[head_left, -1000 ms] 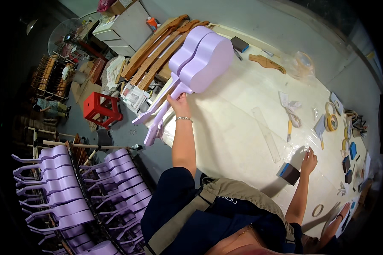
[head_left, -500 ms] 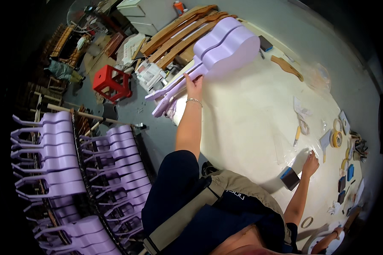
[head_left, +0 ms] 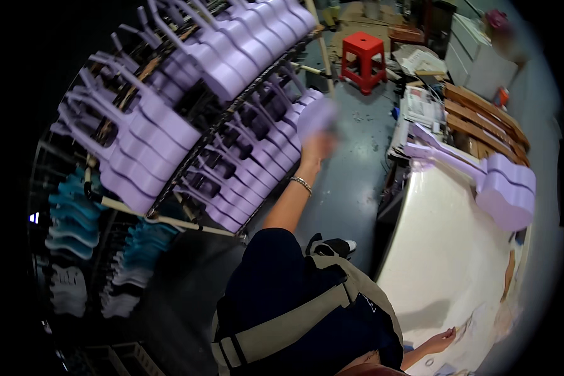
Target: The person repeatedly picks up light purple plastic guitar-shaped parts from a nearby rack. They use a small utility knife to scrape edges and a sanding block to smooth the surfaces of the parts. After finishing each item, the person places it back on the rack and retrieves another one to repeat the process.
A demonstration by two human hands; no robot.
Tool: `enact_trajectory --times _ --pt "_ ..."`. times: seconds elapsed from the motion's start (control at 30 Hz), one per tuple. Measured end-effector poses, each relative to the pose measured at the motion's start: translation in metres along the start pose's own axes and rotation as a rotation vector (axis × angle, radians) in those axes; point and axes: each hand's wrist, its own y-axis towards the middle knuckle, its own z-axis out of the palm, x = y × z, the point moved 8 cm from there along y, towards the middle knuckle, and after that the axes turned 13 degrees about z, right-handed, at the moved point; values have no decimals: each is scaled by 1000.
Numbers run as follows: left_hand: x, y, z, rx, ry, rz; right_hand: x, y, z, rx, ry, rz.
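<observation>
My left hand [head_left: 320, 149], with a bracelet at the wrist, reaches out to a blurred lilac guitar body [head_left: 315, 119] at the end of the rack's lower row. Hand and body overlap in view; the fingers are smeared, so their grip cannot be made out. Over the white table [head_left: 413, 250] at lower right, my right hand [head_left: 442, 340] has its fingers drawn together beside thin clear film [head_left: 470, 323]. Whatever they hold is too small to name. Two lilac guitars [head_left: 504, 188] lie stacked at the table's far end, necks pointing left.
A rack holds rows of lilac guitars [head_left: 147, 147]; teal bodies [head_left: 72, 219] and white bodies [head_left: 69, 288] hang below. A red stool [head_left: 363, 59] stands on the grey floor [head_left: 338, 200]. Wooden necks [head_left: 482, 122] and newspapers [head_left: 423, 106] lie beyond the table. A person [head_left: 498, 22] is at the back.
The view has swung left toward the rack. My left hand has left the guitars on the table and now reaches the rack's lower row. My right hand stays over the table.
</observation>
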Motion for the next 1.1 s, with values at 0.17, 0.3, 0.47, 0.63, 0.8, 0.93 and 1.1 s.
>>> enact_trajectory --times 0.17,0.3,0.47,0.63,0.8,0.93,1.1 --pt "-200 -11 -205 -559 768 884 117 -24 56 334 0 84" --pt "-346 -24 -265 -953 1408 1215 186 -37 91 410 80 -107" --pt "-437 62 -366 -1268 1612 643 276 -79 101 481 238 -151" --pt "-458 89 -427 -1087 1587 230 356 -135 95 517 230 -355" --pt "-453 92 -403 -931 1538 294 336 -174 108 573 115 -313" --pt "-452 29 -330 -794 1473 736 339 -207 109 658 168 -349" --pt "-385 -68 -167 -343 1148 1069 349 -238 97 854 432 -103"
